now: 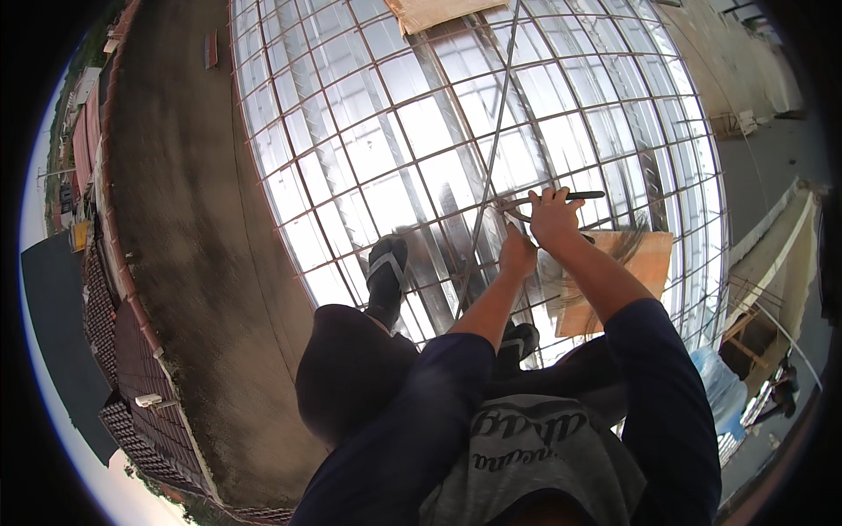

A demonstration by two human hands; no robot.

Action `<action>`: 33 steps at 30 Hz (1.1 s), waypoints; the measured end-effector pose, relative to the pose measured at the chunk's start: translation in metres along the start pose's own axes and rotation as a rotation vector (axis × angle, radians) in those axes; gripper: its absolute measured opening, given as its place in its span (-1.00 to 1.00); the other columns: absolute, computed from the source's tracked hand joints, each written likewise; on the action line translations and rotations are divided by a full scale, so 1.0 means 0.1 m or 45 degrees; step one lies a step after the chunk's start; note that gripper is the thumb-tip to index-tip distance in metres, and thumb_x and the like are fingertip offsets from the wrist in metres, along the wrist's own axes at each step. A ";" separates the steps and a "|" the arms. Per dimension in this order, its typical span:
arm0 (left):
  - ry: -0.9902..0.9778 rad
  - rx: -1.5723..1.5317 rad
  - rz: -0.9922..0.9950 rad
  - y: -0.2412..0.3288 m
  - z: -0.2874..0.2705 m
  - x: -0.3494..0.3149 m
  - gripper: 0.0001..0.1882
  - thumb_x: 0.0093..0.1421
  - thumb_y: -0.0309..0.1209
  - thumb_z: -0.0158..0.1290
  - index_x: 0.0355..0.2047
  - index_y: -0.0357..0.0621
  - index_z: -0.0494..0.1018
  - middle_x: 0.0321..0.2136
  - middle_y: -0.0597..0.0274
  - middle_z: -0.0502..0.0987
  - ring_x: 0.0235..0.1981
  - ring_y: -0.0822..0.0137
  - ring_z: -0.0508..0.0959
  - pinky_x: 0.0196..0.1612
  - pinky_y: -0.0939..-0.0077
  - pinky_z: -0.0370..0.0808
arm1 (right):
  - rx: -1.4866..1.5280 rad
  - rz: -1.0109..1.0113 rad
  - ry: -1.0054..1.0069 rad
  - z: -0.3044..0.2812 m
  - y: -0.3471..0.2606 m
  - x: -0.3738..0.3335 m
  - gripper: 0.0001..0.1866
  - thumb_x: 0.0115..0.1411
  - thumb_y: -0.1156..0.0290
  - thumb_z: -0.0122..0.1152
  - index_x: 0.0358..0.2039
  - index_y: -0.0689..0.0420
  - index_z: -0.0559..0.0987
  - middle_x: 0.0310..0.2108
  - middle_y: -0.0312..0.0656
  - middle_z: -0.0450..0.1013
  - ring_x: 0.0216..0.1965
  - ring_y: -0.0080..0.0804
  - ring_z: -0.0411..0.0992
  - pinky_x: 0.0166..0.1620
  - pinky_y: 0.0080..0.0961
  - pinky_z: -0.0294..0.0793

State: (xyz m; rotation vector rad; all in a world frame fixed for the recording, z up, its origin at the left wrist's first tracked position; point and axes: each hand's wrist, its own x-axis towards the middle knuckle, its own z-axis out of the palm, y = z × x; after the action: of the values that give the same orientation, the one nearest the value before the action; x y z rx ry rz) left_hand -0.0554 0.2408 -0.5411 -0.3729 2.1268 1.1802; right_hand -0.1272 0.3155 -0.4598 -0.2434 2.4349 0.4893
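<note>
My right hand [554, 216] is closed on dark-handled pincers [589, 195], one handle sticking out to the right. Their head rests at a crossing of the steel bar mesh [443, 151]. Just below the head, my left hand [518, 252] has its fingers drawn together close to the same crossing. What it pinches is too small to make out. A long thin bar [496, 140] runs diagonally over the mesh through this spot. Under the mesh lies shiny metal sheeting [373, 145]. Right of my hands, a bundle of thin wires [624, 245] lies on an orange-brown board [651, 279].
My sandalled foot [387, 263] stands on the mesh, the other [521, 340] nearer me. Another board [447, 10] lies at the far edge. Left runs a grey concrete strip [197, 289] with tiled roofs [145, 368] beyond. Clear blue plastic [721, 386] sits at lower right.
</note>
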 end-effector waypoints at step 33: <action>-0.010 0.002 -0.055 0.54 -0.91 -0.11 -0.71 0.14 -0.36 -0.15 -0.25 -0.30 0.45 -0.24 -0.22 0.53 -0.14 -0.15 0.51 -0.05 0.05 0.41 | -0.304 -0.122 0.324 0.33 -0.35 0.27 -0.40 0.25 0.11 -0.12 0.29 -0.09 0.15 0.18 -0.01 0.15 0.24 0.11 0.04 0.04 0.27 0.17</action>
State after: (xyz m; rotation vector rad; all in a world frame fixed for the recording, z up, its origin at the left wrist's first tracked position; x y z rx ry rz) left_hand -0.1143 0.1942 -0.4656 -0.4110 2.1026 1.1540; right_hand -0.1197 0.2948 -0.5102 -0.5510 2.5919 0.7456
